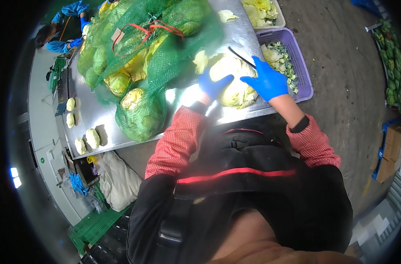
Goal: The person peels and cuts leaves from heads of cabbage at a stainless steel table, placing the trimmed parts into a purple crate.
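Observation:
A pale head of cabbage [240,94] sits near the front edge of the metal table [98,122], between my blue-gloved hands. Against its left side rests my left hand [213,84], thumb lying over the leaves. At its right side is my right hand [268,81], thumb spread toward the cabbage. A thin dark tool [240,56], probably a knife seen edge-on, runs from between my right thumb and forefinger across the cabbage's far side; its handle is hidden. Glare washes out part of the cabbage. A loose leaf [200,61] lies beside it.
Green mesh sacks [177,66] of cabbages pile up on my left. Several small pale heads [93,138] stand at the table's left end. A purple crate [304,72] and a white bin [279,19] hold trimmings at right. A co-worker [55,33] stands far left.

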A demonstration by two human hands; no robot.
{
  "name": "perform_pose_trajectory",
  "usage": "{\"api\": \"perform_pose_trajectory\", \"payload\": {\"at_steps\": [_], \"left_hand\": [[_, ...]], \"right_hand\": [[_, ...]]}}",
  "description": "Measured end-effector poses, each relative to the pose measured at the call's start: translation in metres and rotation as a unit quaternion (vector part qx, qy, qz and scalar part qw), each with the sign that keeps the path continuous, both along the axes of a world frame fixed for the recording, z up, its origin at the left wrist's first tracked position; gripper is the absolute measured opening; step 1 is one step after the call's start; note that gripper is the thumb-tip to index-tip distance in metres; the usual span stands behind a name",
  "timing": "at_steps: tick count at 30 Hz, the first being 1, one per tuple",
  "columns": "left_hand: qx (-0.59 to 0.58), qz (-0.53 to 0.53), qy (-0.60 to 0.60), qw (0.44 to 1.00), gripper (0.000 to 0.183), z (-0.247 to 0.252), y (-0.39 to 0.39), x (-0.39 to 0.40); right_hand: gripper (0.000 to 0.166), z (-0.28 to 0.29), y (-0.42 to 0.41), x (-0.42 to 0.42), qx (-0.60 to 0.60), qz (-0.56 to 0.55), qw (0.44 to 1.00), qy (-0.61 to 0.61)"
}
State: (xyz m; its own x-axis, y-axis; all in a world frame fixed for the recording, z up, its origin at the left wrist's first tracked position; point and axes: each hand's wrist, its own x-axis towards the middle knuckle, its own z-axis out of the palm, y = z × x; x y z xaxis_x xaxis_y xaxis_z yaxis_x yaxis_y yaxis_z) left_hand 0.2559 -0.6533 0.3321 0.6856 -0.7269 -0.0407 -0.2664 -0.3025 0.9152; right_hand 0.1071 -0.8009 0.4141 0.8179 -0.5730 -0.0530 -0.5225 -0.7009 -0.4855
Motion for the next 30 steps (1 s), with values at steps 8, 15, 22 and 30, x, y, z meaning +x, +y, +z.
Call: {"api": "perform_pose_trajectory", "payload": {"at_steps": [8, 15, 22, 30], "left_hand": [[0.031, 0.035, -0.154, 0.987, 0.060, 0.013, 0.001, -0.021], [-0.019, 0.003, -0.016, 1.000, 0.061, 0.051, 0.008, -0.030], [-0.176, 0.255, 0.244, 0.919, 0.042, -0.007, 0.023, -0.020], [-0.112, 0.251, 0.089, 0.957, 0.043, -0.014, 0.007, -0.021]], "right_hand": [[0.010, -0.029, -0.015, 0.049, -0.110, 0.091, 0.988, -0.058], [0.038, -0.086, -0.087, 0.042, 0.013, -0.014, 0.998, 0.058], [0.030, -0.015, -0.020, 0.007, 0.013, -0.018, 1.000, 0.018], [0.019, -0.035, 0.031, -0.025, -0.055, 0.012, 0.997, 0.055]]}}
